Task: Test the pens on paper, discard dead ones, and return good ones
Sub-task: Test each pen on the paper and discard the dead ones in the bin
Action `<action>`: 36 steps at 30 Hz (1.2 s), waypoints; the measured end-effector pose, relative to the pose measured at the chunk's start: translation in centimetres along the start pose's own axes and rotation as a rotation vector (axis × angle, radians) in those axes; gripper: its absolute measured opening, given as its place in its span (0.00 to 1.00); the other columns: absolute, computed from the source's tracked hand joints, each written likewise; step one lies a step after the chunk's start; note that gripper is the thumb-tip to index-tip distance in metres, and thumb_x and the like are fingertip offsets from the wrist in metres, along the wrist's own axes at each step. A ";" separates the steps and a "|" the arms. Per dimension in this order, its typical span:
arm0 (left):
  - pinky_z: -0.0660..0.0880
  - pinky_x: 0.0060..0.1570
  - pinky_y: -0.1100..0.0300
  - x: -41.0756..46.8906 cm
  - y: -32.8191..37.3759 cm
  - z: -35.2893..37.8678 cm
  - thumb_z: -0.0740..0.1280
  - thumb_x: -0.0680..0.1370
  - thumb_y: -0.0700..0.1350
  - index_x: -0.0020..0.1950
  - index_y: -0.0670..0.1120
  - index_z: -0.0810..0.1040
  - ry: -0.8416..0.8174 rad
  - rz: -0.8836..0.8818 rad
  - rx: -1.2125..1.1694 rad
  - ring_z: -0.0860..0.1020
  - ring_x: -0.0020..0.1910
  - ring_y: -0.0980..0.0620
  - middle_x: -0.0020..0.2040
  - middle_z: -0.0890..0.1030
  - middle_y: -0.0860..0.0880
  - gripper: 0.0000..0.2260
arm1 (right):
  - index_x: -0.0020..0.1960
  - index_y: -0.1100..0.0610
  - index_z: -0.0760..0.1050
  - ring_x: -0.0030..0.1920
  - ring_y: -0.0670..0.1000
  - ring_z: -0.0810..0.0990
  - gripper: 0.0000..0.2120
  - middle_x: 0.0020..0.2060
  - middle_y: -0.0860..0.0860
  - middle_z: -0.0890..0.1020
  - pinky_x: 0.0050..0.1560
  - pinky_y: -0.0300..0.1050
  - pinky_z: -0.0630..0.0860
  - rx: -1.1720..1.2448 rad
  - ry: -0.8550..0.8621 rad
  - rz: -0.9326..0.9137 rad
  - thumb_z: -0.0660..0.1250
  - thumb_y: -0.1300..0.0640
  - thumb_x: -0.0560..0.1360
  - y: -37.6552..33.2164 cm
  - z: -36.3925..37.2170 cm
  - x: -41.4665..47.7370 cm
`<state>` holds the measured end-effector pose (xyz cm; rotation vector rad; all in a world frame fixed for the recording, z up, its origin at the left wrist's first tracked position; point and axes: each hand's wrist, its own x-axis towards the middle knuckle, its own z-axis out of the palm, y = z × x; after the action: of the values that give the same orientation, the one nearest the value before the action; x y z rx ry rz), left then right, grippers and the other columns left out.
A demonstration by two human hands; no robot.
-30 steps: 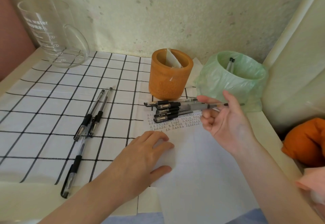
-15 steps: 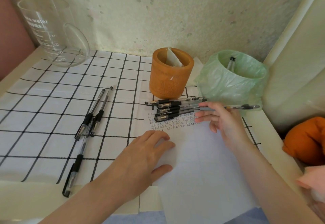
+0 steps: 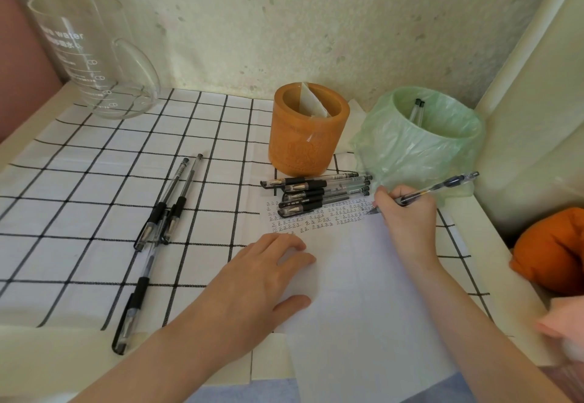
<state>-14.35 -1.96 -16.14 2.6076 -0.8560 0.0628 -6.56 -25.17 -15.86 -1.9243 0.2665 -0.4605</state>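
As right hand (image 3: 407, 222) pinches it, clear pen (image 3: 442, 186) touches paper (image 3: 363, 292).

We are seeing a white fabric tablecloth (image 3: 94, 181) gridded in black, an orange cylindrical pen holder (image 3: 308, 137) and a pale green plastic bin bag (image 3: 410, 153). We are noting black-gripped clear plastic pens (image 3: 316, 195) and a white paper sheet (image 3: 363, 292).

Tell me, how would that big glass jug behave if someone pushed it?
The glass jug looks rigid and breakable, being clear glass. Its wide flat base suggests it would slide on the checked cloth rather than tip. It seems empty, so probably fairly light.
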 end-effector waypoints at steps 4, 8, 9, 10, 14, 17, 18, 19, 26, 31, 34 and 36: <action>0.73 0.56 0.61 -0.1 0.0 0.0 0.53 0.73 0.60 0.63 0.55 0.70 0.006 0.002 0.000 0.70 0.61 0.57 0.61 0.72 0.56 0.22 | 0.31 0.72 0.62 0.30 0.51 0.59 0.16 0.27 0.57 0.63 0.29 0.41 0.58 -0.020 0.021 -0.017 0.66 0.66 0.71 0.2 0.1 0.1; 0.73 0.55 0.61 0.0 0.1 -0.1 0.53 0.73 0.60 0.63 0.54 0.71 0.012 0.001 0.000 0.70 0.60 0.57 0.61 0.72 0.56 0.21 | 0.30 0.71 0.62 0.30 0.50 0.59 0.17 0.27 0.57 0.62 0.29 0.40 0.57 -0.016 0.014 -0.032 0.66 0.67 0.71 0.3 0.1 0.2; 0.73 0.55 0.61 0.0 0.1 -0.1 0.53 0.73 0.60 0.63 0.54 0.71 0.010 0.001 -0.001 0.70 0.60 0.56 0.61 0.72 0.56 0.21 | 0.30 0.70 0.61 0.30 0.50 0.58 0.17 0.27 0.57 0.61 0.29 0.39 0.57 -0.017 0.004 -0.039 0.66 0.67 0.71 0.4 0.1 0.2; 0.73 0.55 0.61 0.0 0.1 0.0 0.53 0.73 0.60 0.63 0.54 0.70 0.009 0.000 0.000 0.70 0.60 0.56 0.61 0.72 0.56 0.21 | 0.29 0.69 0.61 0.30 0.49 0.58 0.17 0.27 0.57 0.61 0.29 0.39 0.57 -0.021 -0.005 -0.048 0.66 0.67 0.71 0.4 0.1 0.2; 0.74 0.55 0.61 0.0 0.0 -0.1 0.54 0.73 0.60 0.62 0.55 0.70 0.012 0.001 0.006 0.71 0.60 0.56 0.61 0.72 0.56 0.21 | 0.29 0.70 0.62 0.31 0.51 0.60 0.17 0.27 0.57 0.63 0.32 0.41 0.58 -0.027 -0.015 -0.066 0.66 0.66 0.71 0.7 0.1 0.2; 0.74 0.56 0.60 0.0 0.0 -0.1 0.53 0.73 0.60 0.63 0.55 0.71 0.004 0.001 0.001 0.71 0.61 0.56 0.61 0.72 0.56 0.21 | 0.28 0.65 0.59 0.29 0.46 0.57 0.18 0.25 0.52 0.59 0.29 0.37 0.56 -0.030 -0.007 -0.083 0.66 0.67 0.70 0.5 0.1 0.2; 0.73 0.56 0.60 0.0 0.0 0.0 0.53 0.73 0.60 0.63 0.55 0.70 0.005 0.001 -0.002 0.71 0.61 0.56 0.61 0.72 0.56 0.21 | 0.28 0.63 0.60 0.29 0.45 0.56 0.18 0.24 0.50 0.58 0.28 0.37 0.55 -0.028 -0.007 -0.086 0.66 0.68 0.70 0.5 0.2 0.1; 0.73 0.56 0.60 0.0 0.0 0.0 0.53 0.73 0.60 0.63 0.55 0.70 0.006 0.002 -0.003 0.70 0.61 0.56 0.61 0.72 0.56 0.21 | 0.28 0.60 0.59 0.29 0.45 0.55 0.18 0.24 0.48 0.58 0.28 0.37 0.55 -0.030 -0.006 -0.087 0.65 0.68 0.70 0.5 0.2 0.1; 0.74 0.56 0.60 0.0 0.0 0.0 0.54 0.73 0.60 0.63 0.54 0.71 0.007 0.002 -0.004 0.70 0.61 0.56 0.61 0.72 0.55 0.21 | 0.28 0.54 0.56 0.29 0.45 0.54 0.21 0.23 0.45 0.57 0.29 0.37 0.55 -0.022 0.010 -0.077 0.65 0.68 0.70 0.4 0.2 0.1; 0.74 0.56 0.60 0.0 0.0 0.1 0.53 0.73 0.60 0.63 0.55 0.70 0.005 -0.001 -0.001 0.70 0.61 0.56 0.62 0.71 0.56 0.21 | 0.27 0.53 0.56 0.29 0.45 0.54 0.22 0.22 0.45 0.56 0.29 0.38 0.54 -0.019 0.000 -0.075 0.65 0.68 0.70 0.4 0.2 0.1; 0.74 0.55 0.60 -0.1 0.0 0.1 0.53 0.73 0.60 0.63 0.54 0.70 0.005 0.000 0.000 0.70 0.61 0.56 0.61 0.72 0.56 0.21 | 0.28 0.56 0.58 0.28 0.45 0.54 0.20 0.23 0.47 0.57 0.28 0.36 0.54 -0.020 -0.001 -0.080 0.65 0.69 0.69 0.4 0.2 0.1; 0.75 0.55 0.60 -0.1 0.1 0.0 0.53 0.73 0.60 0.63 0.54 0.71 0.004 -0.003 0.006 0.71 0.60 0.56 0.61 0.72 0.56 0.21 | 0.28 0.58 0.58 0.28 0.44 0.54 0.18 0.23 0.47 0.57 0.27 0.35 0.55 -0.021 0.002 -0.077 0.65 0.69 0.69 0.3 0.2 0.0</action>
<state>-14.46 -1.95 -16.15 2.6132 -0.8521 0.0695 -6.44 -25.14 -16.19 -1.9594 0.1995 -0.5130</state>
